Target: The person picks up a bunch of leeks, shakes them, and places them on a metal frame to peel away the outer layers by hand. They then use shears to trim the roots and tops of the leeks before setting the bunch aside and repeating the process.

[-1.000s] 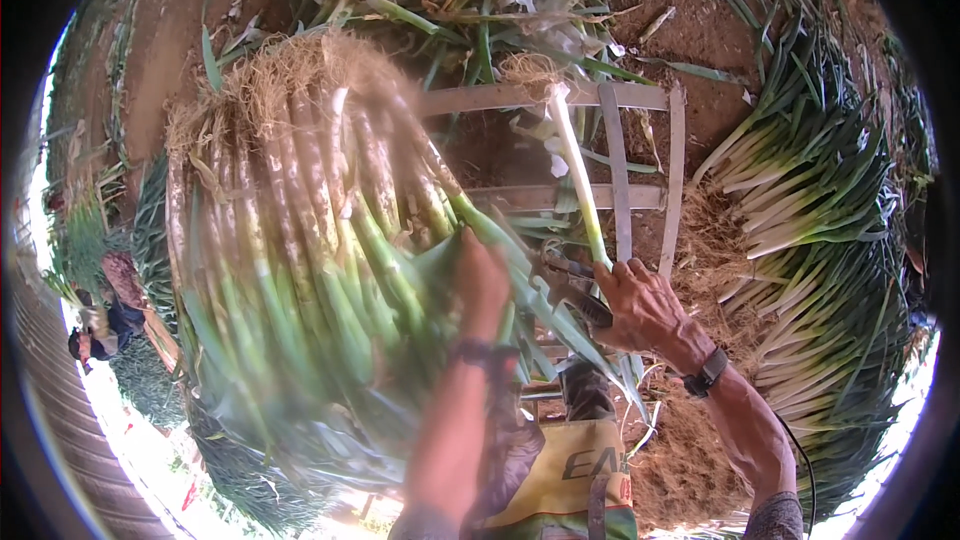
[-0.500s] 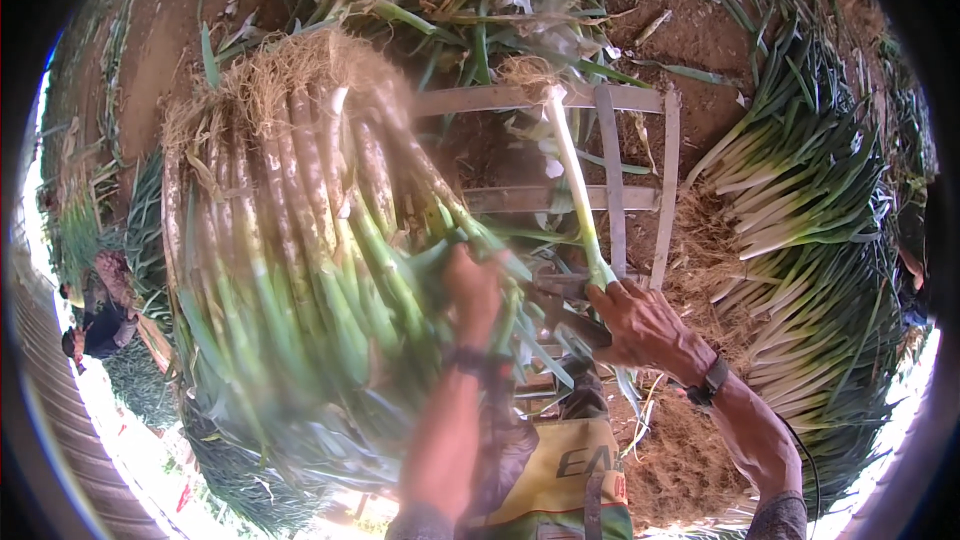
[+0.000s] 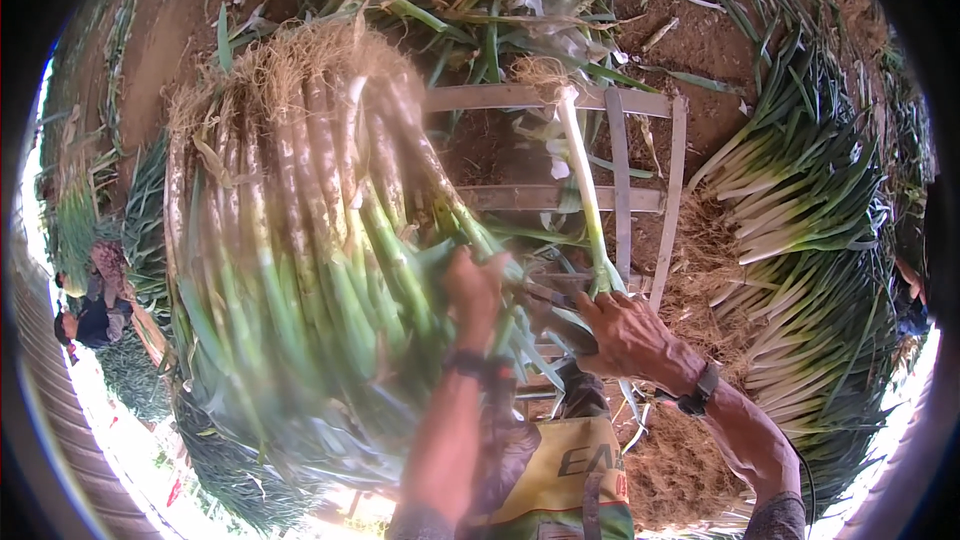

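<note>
My right hand point(image 3: 640, 340) is closed around the green end of a cleaned long green onion point(image 3: 583, 175), whose white stem points away from me, with roots at the far tip. A dark flat thing like a blade point(image 3: 560, 322) lies beside that hand's fingers; its kind is not clear. My left hand point(image 3: 474, 290), slightly blurred, is closed on green leaves point(image 3: 435, 265) at the right side of a big pile of uncleaned green onions point(image 3: 300, 190). Those have soil-stained stems and brown roots at the far end. The fingertips of the left hand are partly hidden.
A metal slatted frame point(image 3: 620, 198) stands under the cleaned onion. Stripped leaves point(image 3: 500, 10) litter the soil beyond. Cleaned green onions point(image 3: 790, 220) lie in rows at right, beside loose brown roots point(image 3: 690, 470). Another person point(image 3: 100, 305) is at far left. A yellow sack point(image 3: 565, 460) covers my lap.
The view has shifted slightly. My right hand has moved a little towards me and to the left, still on the onion. My left hand stays at the leaves by the pile.
</note>
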{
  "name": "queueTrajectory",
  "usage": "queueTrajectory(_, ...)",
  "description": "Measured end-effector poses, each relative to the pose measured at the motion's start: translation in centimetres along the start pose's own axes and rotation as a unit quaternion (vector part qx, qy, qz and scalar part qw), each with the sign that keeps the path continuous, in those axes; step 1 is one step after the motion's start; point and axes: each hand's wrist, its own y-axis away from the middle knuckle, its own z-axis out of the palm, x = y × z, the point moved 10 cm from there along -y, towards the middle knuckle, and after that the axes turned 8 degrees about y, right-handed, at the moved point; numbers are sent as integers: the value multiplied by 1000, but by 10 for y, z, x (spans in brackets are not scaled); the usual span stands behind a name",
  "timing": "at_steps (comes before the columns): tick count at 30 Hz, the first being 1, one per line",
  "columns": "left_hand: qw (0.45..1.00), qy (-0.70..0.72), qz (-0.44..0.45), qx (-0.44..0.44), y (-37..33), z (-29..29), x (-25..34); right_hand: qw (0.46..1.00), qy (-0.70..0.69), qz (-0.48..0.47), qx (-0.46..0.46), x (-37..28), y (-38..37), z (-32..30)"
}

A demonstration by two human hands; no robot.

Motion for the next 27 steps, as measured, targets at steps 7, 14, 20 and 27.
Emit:
queueTrajectory(7, 999, -37, -23, -21, -2, -7, 4, 996, -46, 44, -57, -4, 13, 5)
queueTrajectory(14, 978, 188, -81, -45, 5, 0, 7, 988, -8, -32, 151, -6, 32, -36)
queueTrajectory(20, 910, 392, -96, -91, 0, -8, -16, 989, -38, -41, 137, -10, 41, -22)
queueTrajectory(27, 901, 404, -157, -15, -6, -4, -28, 996, -65, 13, 61, -3, 43, -8)
